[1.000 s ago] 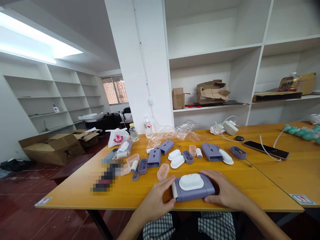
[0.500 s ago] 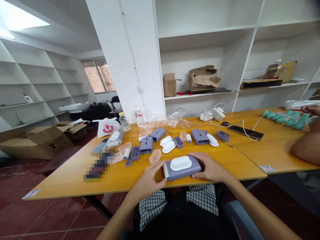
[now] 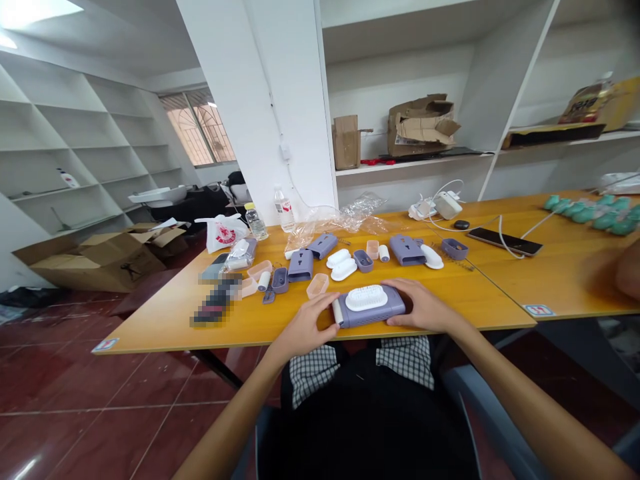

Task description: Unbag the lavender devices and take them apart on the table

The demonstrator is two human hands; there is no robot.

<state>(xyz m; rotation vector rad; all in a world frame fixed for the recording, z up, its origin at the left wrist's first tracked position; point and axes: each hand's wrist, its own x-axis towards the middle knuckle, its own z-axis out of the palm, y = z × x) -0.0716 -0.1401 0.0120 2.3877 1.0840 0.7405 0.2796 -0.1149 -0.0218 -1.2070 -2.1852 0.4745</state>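
1. Head view: purple case (image 3: 370, 312) lying flat at the near edge of the wooden counter (image 3: 165, 320), directly before the checked shirt.
2. White oval bristle pad (image 3: 367, 298) sitting on top of the case; white roller end (image 3: 339, 311) showing at its left side.
3. Left hand (image 3: 304, 329) curled against the left end of the case, fingertips touching beside the roller; grasping that end.
4. Right hand (image 3: 423, 308) cupped around the right end of the case, thumb on the near edge; grasping it too.
5. Just behind the case: pink tray (image 3: 317, 286), two white oval lids (image 3: 341, 264), small purple tray (image 3: 363, 261).
6. Farther back: more purple cases (image 3: 301, 265), clear plastic wrap (image 3: 345, 220), two water bottles (image 3: 281, 208) by the white pillar.
7. Right side of the counter: black phone (image 3: 505, 241) with a white cable, white charger (image 3: 447, 206), row of teal pieces (image 3: 595, 215).
8. Left of the counter on the floor: open cardboard box (image 3: 95, 260).
9. At the far right edge: part of another person's arm (image 3: 629, 277), blurred.
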